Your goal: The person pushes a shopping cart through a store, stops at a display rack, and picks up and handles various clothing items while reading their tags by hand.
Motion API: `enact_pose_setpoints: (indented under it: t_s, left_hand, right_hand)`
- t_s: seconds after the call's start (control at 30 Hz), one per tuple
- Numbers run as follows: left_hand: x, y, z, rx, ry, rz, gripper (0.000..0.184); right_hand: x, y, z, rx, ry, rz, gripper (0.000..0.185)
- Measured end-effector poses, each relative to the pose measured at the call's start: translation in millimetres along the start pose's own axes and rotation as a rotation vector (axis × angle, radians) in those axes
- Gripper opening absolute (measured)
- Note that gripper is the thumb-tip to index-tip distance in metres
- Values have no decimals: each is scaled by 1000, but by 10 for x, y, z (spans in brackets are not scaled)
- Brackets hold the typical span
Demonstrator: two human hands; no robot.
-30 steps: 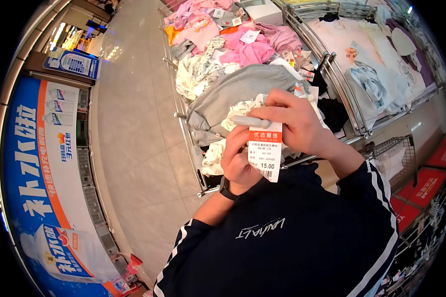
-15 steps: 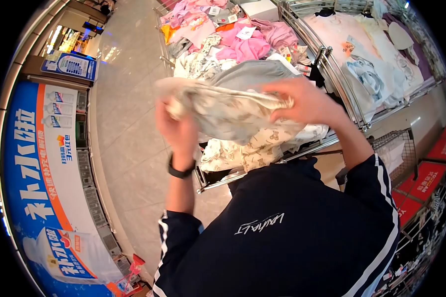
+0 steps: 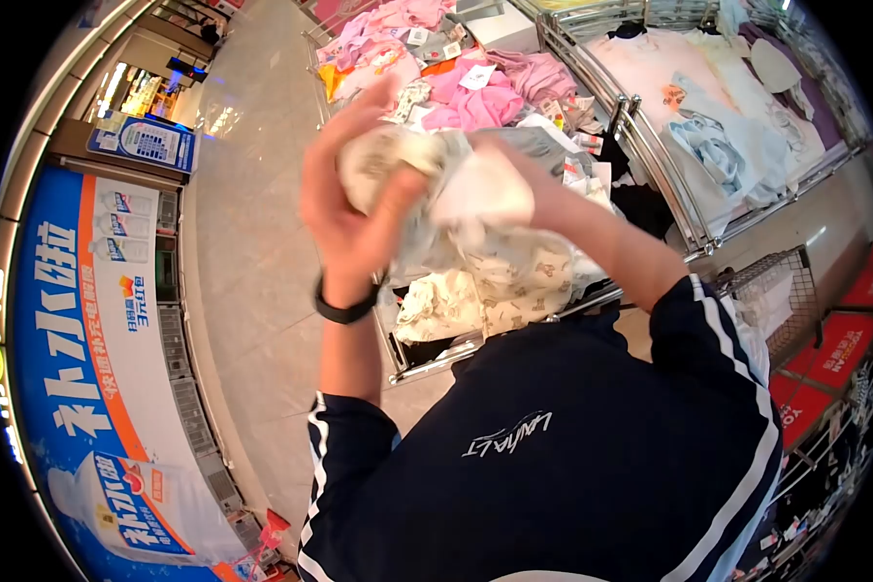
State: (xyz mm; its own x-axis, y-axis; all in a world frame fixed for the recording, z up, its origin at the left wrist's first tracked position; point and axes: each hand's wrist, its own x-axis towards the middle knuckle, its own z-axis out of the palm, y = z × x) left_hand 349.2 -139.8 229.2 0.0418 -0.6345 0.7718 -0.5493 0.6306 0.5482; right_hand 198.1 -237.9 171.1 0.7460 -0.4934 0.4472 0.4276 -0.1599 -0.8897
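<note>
Left hand (image 3: 344, 213): loosely curling, gripping patterned garment (image 3: 371, 167), eleven o'clock.
Right hand (image 3: 495, 184): blurring, twelve o'clock; grip cannot be told.
Garment: bunching, no longer stretching wide; apparently gathering.

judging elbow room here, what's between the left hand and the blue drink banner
In the head view, the stretch between the left hand and the banner shows only tiled floor, then grey panels along the banner's edge.

Before me, a garment (image 3: 383, 170) sits between my left hand (image 3: 344, 218) and right hand (image 3: 495, 184), above a metal clothing bin (image 3: 436, 366). A box (image 3: 501, 31) lies towards its far right; bin number 2 (image 3: 786, 201) stands right, shirts (image 3: 761, 121) inside. Left, beyond the tiled floor (image 3: 252, 262), stands a drink banner (image 3: 160, 388).
</note>
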Motion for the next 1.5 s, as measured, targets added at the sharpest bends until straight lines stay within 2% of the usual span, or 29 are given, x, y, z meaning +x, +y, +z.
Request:
enact_pose_setpoints:
  t_s: [0.03, 0.07, 0.13, 0.17, 0.23, 0.27, 0.3, 0.37, 0.4, 0.43, 0.5, 0.57, 0.6, 0.63, 0.67, 0.7, 0.73, 0.77, 0.83, 0.93, 0.97, 1.03, 1.1, 1.17, 1.23, 1.33, 1.37, 1.43, 1.5]
  left_hand:
    - [-29, 29, 228, -89, 190, 151, 76]
    - [-142, 17, 385, -101, 247, 212, 73]
    - [-688, -99, 705, -108, 2, 15, 67]
    - [-1019, -230, 871, -104, -221, -165, 65]
    - [-1776, -574, 1021, -16, -532, -471, 59]
    - [-2219, -783, 1010, 90, -556, -547, 57]
    - [-2767, -1109, 960, 341, -434, -493, 47]
    - [-2431, -765, 678, -575, 91, -1151, 48]
    - [-2347, -762, 559, -931, 307, -1244, 48]
    - [-2101, -628, 507, -1068, 491, -1190, 43]
    - [-1818, -453, 584, -1195, 590, -1241, 41]
    - [-1768, -375, 857, -1077, 428, -1241, 36]
    - [-1728, -383, 1011, -892, 352, -1215, 33]
    - [-1654, -413, 1059, -916, 397, -1222, 35]
    - [-1605, -372, 1083, -701, 297, -1074, 40]
    - [-1481, -277, 1093, -492, 199, -915, 46]
    - [-1515, -277, 1088, -407, 159, -888, 50]
    - [-1594, -284, 1061, -322, 121, -860, 54]
    - [-1820, -378, 1005, -128, -19, -849, 60]
    - [-2549, -807, 926, 196, -330, -820, 62]
    - [-2774, -847, 911, 293, -435, -793, 62]
    - [-3083, -865, 830, 497, -635, -720, 61]
    - [-3285, -793, 702, 426, -678, -765, 61]
    - [-3419, -696, 642, 358, -646, -857, 62]
    - [-3499, -606, 590, 307, -547, -975, 62]
    - [-3525, -590, 535, 406, -443, -894, 62]
    - [-3510, -580, 512, 404, -417, -884, 62]
    - [-3281, -570, 541, 360, -374, -875, 63]
    - [-2883, -462, 641, 296, -302, -823, 65]
  right_hand:
    - [-31, 16, 9, -4, 38, -171, 37]
    - [-3, -82, 61, 213, 74, -17, 31]
    - [-56, -388, 81, 568, 193, 186, 16]
    - [-60, -494, 120, 709, 256, 128, 16]
    - [-121, -624, -96, 821, 216, 177, 15]
    - [-181, -562, -214, 647, 239, 184, 18]
    - [-205, -513, -295, 540, 242, 129, 19]
    - [-393, -360, -594, -74, 32, 344, 40]
    - [-530, -39, -616, -230, 28, 265, 56]
    - [-726, 359, -547, -379, 19, 186, 72]
    - [-1212, 830, -196, -205, -99, 404, 99]
    - [-1343, 1093, 55, -74, -192, 363, 91]
    - [-1323, 1000, 28, 47, -116, 492, 83]
    - [-1273, 908, -17, 171, -38, 618, 75]
    - [-1313, 1143, -124, 204, 43, 616, 57]
    - [-1303, 1234, -293, 100, 94, 682, 51]
    - [-1137, 937, -451, -171, 189, 799, 52]
    - [-1082, 946, -660, -342, 275, 748, 51]
    - [-880, 923, -1130, -117, 433, 450, 53]
    - [-573, 850, -1672, -408, 523, 435, 68]
    - [-557, 1032, -1867, -598, 457, 363, 76]
    - [-757, 1402, -1918, -1275, 578, 274, 79]
    - [-1022, 1483, -1745, -1336, 307, 393, 82]
    - [-1216, 1351, -1317, -1313, 30, 927, 79]
    - [-1568, 1523, -1211, -1180, -18, 1039, 60]
    - [-1729, 1649, -1295, -1230, 82, 886, 38]
    - [-1750, 1635, -1370, -1081, 118, 855, 29]
    - [-1629, 1381, -1267, -1063, 267, 502, 25]
    - [-1352, 956, -992, -899, 206, 312, 23]
